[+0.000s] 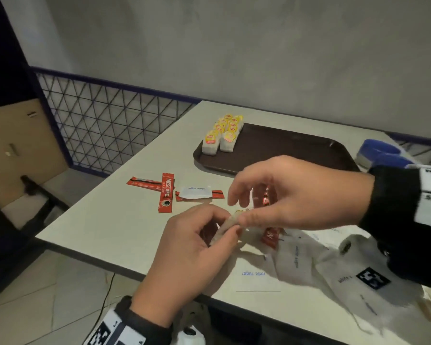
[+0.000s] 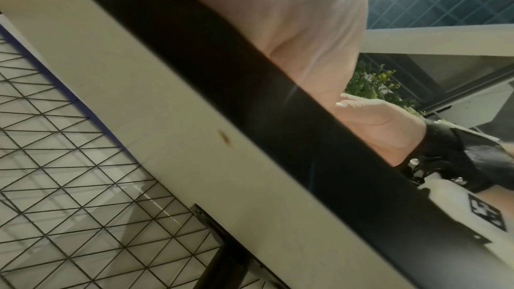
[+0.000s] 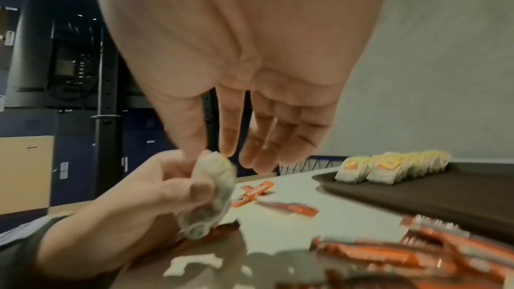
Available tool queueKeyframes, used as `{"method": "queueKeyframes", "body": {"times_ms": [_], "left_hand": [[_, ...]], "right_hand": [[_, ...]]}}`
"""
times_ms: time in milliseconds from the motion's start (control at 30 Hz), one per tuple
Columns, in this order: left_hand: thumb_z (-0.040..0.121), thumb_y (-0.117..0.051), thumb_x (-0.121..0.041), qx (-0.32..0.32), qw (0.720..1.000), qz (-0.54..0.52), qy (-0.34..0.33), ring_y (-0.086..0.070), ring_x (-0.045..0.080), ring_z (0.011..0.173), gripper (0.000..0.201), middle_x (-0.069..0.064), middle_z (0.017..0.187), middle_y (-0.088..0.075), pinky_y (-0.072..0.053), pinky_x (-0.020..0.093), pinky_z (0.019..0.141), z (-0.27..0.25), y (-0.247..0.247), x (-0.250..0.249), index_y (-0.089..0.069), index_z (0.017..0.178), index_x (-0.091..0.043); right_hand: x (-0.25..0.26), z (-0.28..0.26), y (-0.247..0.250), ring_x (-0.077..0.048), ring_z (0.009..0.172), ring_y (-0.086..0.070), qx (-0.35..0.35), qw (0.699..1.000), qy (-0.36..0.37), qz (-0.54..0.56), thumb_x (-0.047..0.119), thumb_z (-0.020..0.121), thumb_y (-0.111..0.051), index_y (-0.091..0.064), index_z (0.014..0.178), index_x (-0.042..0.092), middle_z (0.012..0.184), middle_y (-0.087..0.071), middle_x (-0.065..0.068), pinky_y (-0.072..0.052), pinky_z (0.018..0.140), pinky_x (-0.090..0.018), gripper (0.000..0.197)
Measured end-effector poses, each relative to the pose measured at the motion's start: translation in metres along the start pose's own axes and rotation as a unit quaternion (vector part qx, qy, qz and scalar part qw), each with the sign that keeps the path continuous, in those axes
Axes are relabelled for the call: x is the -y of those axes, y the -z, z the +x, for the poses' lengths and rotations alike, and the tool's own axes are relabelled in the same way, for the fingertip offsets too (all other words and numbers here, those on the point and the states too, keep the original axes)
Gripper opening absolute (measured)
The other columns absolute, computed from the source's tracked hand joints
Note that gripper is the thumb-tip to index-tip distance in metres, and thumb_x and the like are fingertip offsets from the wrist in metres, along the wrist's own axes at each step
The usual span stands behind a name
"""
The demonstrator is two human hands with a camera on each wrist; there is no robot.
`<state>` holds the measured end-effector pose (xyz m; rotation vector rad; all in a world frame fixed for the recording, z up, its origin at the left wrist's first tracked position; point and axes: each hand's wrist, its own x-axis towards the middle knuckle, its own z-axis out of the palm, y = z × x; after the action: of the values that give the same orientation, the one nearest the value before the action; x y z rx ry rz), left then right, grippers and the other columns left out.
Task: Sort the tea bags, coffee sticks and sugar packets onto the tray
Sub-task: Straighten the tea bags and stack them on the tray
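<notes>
My left hand [image 1: 219,229] grips a small stack of pale tea bags [image 1: 227,224] just above the table's near edge. My right hand [image 1: 243,212] pinches the top of that stack between thumb and forefinger. The right wrist view shows the stack of tea bags [image 3: 217,201] held upright in the left hand [image 3: 194,180], with the right hand [image 3: 212,151] at its top. A brown tray [image 1: 284,150] lies behind, with two rows of yellow-tagged tea bags [image 1: 222,135] at its left end. Red coffee sticks [image 1: 166,192] and a white sugar packet [image 1: 195,191] lie left of my hands.
More sugar packets [image 1: 296,265] and red coffee sticks [image 1: 270,236] lie heaped on the table [image 1: 105,220] under and right of my right hand. A blue object [image 1: 383,153] sits beyond the tray's right end. A wire mesh fence [image 1: 105,120] borders the table's left.
</notes>
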<state>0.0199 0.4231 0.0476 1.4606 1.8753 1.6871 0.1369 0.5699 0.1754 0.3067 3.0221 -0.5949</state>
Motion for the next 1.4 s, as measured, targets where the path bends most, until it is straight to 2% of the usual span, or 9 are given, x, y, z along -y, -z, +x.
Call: {"method": "queueKeyframes", "body": {"times_ms": [100, 233, 400, 500, 733, 833, 900, 1067, 1400], "left_hand": [[0.087, -0.075, -0.03, 0.014, 1.0, 0.016, -0.01, -0.061, 0.015, 0.074, 0.004, -0.014, 0.079, -0.066, -0.049, 0.023, 0.061, -0.001, 0.0, -0.001, -0.072, 0.086, -0.032], [0.079, -0.083, -0.03, -0.023, 1.0, 0.01, -0.018, -0.062, 0.01, 0.096, 0.034, -0.019, 0.101, -0.065, -0.049, 0.011, 0.071, -0.002, 0.001, -0.004, -0.065, 0.107, -0.037], [0.077, -0.083, -0.043, -0.012, 0.993, 0.08, -0.082, -0.061, 0.011, 0.1, 0.033, -0.019, 0.102, -0.061, -0.042, 0.009, 0.075, -0.003, -0.001, -0.003, -0.062, 0.101, -0.036], [0.09, -0.077, -0.032, -0.036, 0.994, 0.066, -0.075, -0.063, 0.012, 0.095, 0.01, -0.018, 0.095, -0.064, -0.041, 0.012, 0.071, -0.001, -0.002, 0.003, -0.069, 0.096, -0.032], [0.097, -0.063, -0.035, -0.042, 0.997, 0.02, -0.062, -0.064, 0.02, 0.085, 0.012, -0.013, 0.086, -0.067, -0.05, 0.029, 0.065, 0.001, -0.001, 0.004, -0.071, 0.088, -0.036], [0.095, -0.068, -0.033, -0.054, 0.997, 0.005, -0.047, -0.064, 0.018, 0.089, 0.007, -0.014, 0.093, -0.068, -0.049, 0.021, 0.066, 0.003, -0.002, 0.005, -0.074, 0.098, -0.036], [0.094, -0.073, -0.026, -0.08, 0.996, -0.023, -0.024, -0.065, 0.016, 0.093, 0.017, -0.016, 0.099, -0.068, -0.05, 0.016, 0.069, 0.002, -0.001, 0.008, -0.072, 0.105, -0.038], [0.088, -0.077, -0.02, -0.104, 0.993, -0.05, 0.004, -0.065, 0.016, 0.078, 0.021, -0.013, 0.087, -0.07, -0.056, 0.035, 0.07, -0.001, -0.003, 0.012, -0.071, 0.089, -0.04], [0.076, -0.065, -0.041, -0.119, 0.988, -0.045, -0.082, -0.059, 0.009, 0.053, 0.009, -0.011, 0.064, -0.063, -0.044, 0.01, 0.048, 0.003, -0.013, 0.026, -0.071, 0.083, -0.041]], "right_hand": [[0.002, -0.005, -0.016, -0.004, 0.073, -0.064, -0.026, 0.999, 0.033, -0.033, 0.03, 0.093, -0.073, -0.072, 0.091, 0.028, 0.073, -0.066, 0.014, -0.047, 0.063, -0.017, 0.003], [-0.009, -0.005, -0.021, -0.008, 0.061, -0.063, -0.077, 0.992, -0.056, 0.082, 0.011, 0.093, -0.068, -0.065, 0.094, 0.024, 0.074, -0.07, 0.002, -0.052, 0.061, -0.028, 0.014], [-0.008, -0.003, -0.021, -0.019, 0.056, -0.06, -0.069, 0.891, -0.197, 0.404, -0.006, 0.092, -0.064, -0.074, 0.094, -0.004, 0.069, -0.063, -0.016, -0.052, 0.053, -0.026, 0.011], [-0.005, -0.002, -0.019, -0.02, 0.063, -0.063, -0.031, 0.86, -0.203, 0.467, -0.003, 0.092, -0.063, -0.074, 0.098, -0.01, 0.078, -0.07, -0.022, -0.056, 0.063, -0.028, 0.014], [-0.006, 0.005, -0.014, -0.012, 0.064, -0.057, -0.015, 0.964, -0.103, 0.245, 0.026, 0.085, -0.08, -0.081, 0.091, 0.02, 0.077, -0.07, -0.003, -0.047, 0.061, -0.03, 0.009], [-0.006, 0.015, -0.004, -0.017, 0.066, -0.059, 0.002, 0.986, -0.077, 0.147, 0.035, 0.087, -0.078, -0.08, 0.087, 0.023, 0.077, -0.073, -0.001, -0.05, 0.064, -0.037, 0.013], [-0.011, 0.031, 0.011, -0.023, 0.071, -0.06, -0.029, 0.992, -0.081, 0.095, 0.038, 0.086, -0.078, -0.08, 0.085, 0.024, 0.082, -0.073, -0.006, -0.051, 0.07, -0.041, 0.014], [-0.043, 0.092, 0.069, -0.011, 0.066, -0.062, -0.151, 0.979, -0.131, 0.045, 0.025, 0.089, -0.078, -0.074, 0.085, 0.018, 0.071, -0.067, 0.003, -0.055, 0.063, -0.03, 0.009], [-0.121, 0.181, 0.065, -0.032, 0.078, -0.073, -0.068, 0.968, -0.223, 0.091, 0.001, 0.1, -0.056, -0.052, 0.097, 0.008, 0.098, -0.07, -0.027, -0.063, 0.076, -0.043, 0.008]]}}
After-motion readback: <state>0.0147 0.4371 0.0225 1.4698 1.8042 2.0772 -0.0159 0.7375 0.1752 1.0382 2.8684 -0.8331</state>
